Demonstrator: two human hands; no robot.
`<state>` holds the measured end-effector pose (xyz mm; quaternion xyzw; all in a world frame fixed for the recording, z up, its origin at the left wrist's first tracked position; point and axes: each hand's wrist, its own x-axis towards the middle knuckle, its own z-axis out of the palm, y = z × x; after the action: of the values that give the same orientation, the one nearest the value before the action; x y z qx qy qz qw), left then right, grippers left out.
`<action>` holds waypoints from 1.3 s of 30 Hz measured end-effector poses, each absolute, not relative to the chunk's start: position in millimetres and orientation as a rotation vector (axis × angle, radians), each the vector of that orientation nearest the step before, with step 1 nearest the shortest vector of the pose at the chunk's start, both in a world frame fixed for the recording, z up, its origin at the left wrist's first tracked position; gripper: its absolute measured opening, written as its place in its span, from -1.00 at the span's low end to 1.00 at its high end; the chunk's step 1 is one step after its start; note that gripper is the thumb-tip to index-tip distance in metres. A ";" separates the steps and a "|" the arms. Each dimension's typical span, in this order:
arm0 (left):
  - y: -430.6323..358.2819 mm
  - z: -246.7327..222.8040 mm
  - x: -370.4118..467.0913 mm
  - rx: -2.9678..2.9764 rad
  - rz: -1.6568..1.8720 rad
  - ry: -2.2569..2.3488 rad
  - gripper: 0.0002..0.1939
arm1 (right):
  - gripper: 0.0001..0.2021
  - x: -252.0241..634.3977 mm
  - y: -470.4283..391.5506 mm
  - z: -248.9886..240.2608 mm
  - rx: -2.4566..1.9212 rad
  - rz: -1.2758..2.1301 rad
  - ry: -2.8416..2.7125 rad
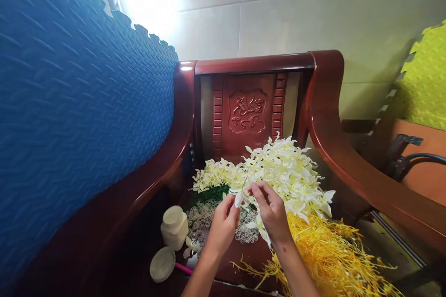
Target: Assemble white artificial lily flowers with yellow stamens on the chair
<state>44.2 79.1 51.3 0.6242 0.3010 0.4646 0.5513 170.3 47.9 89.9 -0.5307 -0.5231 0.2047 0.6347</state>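
Grey tiled wall fills the background, with a bright white glare at its upper left. To the left stands a tall blue foam mat, ridged and tooth-edged; a yellow mat stands well apart at the far right. Between them is a dark red wooden chair with a carved backrest. Its curved left armrest and right armrest bound the room for moving, the backrest closes the far side, and the blue mat rises beside the left armrest. Forearms reach in over the seat, whose dark wood shows between them.

On the seat, a large heap of white flowers is piled before the backrest. Yellow strands spread over the right front, just beside the right forearm. Left of centre lie pale ring-shaped pieces and a dark green pile.

Two bare hands come close together above the pale pieces. Near the left forearm a cream jar stands upright, a round pale disc before it and a pink stick beside the disc.

Smallest is one white flower, pinched by the left hand. The right hand has thumb and forefinger just beside it; whether they grip it, I cannot tell.
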 end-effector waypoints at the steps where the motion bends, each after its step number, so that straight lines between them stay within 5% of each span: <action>1: 78.8 52.7 43.4 1.475 1.081 0.696 -0.73 | -0.77 171.0 48.3 89.9 -1.204 0.479 -1.177; 39: 81.3 61.2 32.4 1.522 1.118 0.669 -0.75 | -0.92 173.9 43.9 91.8 -1.040 0.432 -1.465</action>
<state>32.4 81.3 61.2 0.6400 0.2813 0.4700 0.5390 173.9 43.9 91.8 -0.4493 -0.6325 0.1866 0.6027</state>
